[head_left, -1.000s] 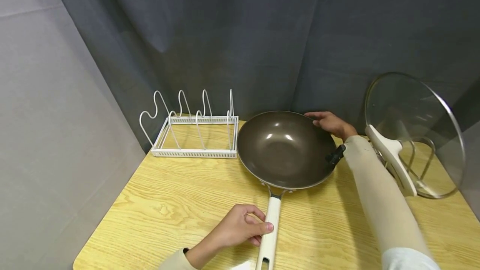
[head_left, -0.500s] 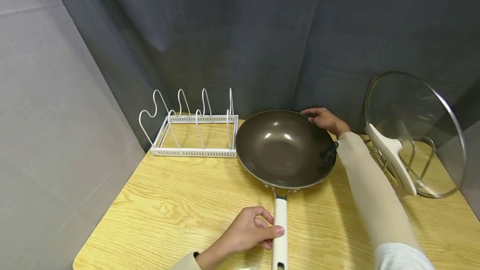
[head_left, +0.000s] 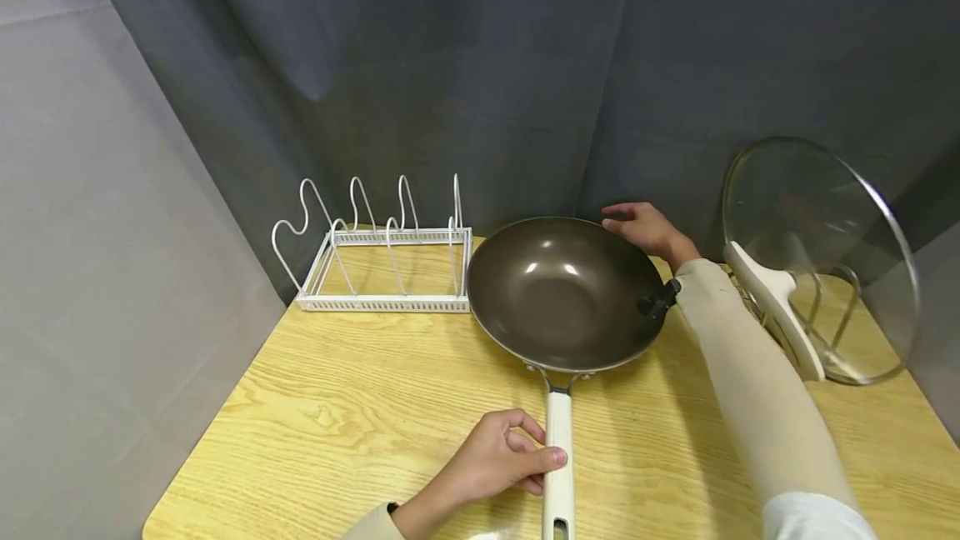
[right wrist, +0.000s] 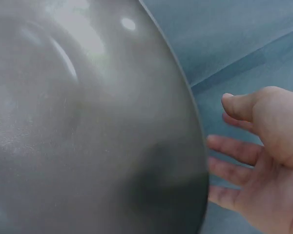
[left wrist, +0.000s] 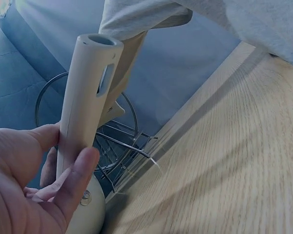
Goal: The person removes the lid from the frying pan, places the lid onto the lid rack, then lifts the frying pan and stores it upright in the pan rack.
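Observation:
A dark brown wok [head_left: 551, 298] with a cream handle [head_left: 558, 448] stands on the wooden table, its handle toward me. My left hand [head_left: 498, 457] pinches that handle between thumb and fingers; the left wrist view shows the thumb across its side. At the wok's far right rim is my right hand [head_left: 645, 230], its fingers loosely extended. The right wrist view shows the fingertips [right wrist: 217, 142] right at the rim's outside, with the thumb raised away from it. A black wrist device [head_left: 660, 300] overlaps the wok's inside in the head view.
Just left of the wok sits a white wire rack [head_left: 382, 303] with upright loops. On the right, a glass lid [head_left: 832, 190] with a cream handle stands upright in a metal wire rack [left wrist: 132, 146]. A dark curtain [head_left: 450, 65] hangs behind the table.
The wok's handle end has swung right along with my left hand. My right hand has shifted slightly left at the rim, and its thumb has come away from the edge.

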Tool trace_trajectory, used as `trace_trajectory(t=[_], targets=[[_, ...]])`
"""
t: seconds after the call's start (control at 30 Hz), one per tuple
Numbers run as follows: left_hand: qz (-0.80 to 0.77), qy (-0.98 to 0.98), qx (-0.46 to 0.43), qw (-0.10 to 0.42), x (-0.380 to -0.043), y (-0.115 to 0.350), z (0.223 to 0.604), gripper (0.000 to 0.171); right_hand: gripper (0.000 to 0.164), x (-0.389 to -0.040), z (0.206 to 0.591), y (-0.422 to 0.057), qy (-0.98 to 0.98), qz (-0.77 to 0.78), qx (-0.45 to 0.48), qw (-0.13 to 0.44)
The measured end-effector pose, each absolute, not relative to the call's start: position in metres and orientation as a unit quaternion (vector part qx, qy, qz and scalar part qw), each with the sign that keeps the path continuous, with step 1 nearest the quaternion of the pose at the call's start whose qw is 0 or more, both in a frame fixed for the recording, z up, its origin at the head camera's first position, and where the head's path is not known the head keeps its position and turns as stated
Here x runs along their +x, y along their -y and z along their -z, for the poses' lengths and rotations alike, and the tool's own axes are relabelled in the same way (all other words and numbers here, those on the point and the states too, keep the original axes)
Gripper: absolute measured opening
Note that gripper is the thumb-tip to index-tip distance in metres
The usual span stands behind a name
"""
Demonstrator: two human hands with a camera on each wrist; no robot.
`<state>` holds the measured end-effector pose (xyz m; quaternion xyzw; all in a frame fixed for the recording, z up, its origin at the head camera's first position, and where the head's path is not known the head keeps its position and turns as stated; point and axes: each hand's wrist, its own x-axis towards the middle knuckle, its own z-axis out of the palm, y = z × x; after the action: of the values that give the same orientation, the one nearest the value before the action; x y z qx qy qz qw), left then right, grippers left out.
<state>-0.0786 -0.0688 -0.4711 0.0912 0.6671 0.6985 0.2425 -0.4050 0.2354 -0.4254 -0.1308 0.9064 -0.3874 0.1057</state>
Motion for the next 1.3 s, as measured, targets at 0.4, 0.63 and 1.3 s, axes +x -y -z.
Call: trace_trajectory(t=[0.4,0.63,1.3], targets=[[-0.676,-0.688,0.090,0.248,-0.080,0.073,0.471,0.030,0.054,-0.353,0.389,-0.219,-0.907,0.406,-0.100,0.046],[-0.666,-0.697,0.087,0.252,-0.080,0.077,0.471,0.032,0.062,-0.300,0.381,-0.205,-0.907,0.405,-0.112,0.002],[-0.646,-0.684,0.062,0.333,-0.047,0.080,0.461,0.079,0.050,-0.169,0.420,-0.175,-0.848,0.504,-0.158,-0.036]])
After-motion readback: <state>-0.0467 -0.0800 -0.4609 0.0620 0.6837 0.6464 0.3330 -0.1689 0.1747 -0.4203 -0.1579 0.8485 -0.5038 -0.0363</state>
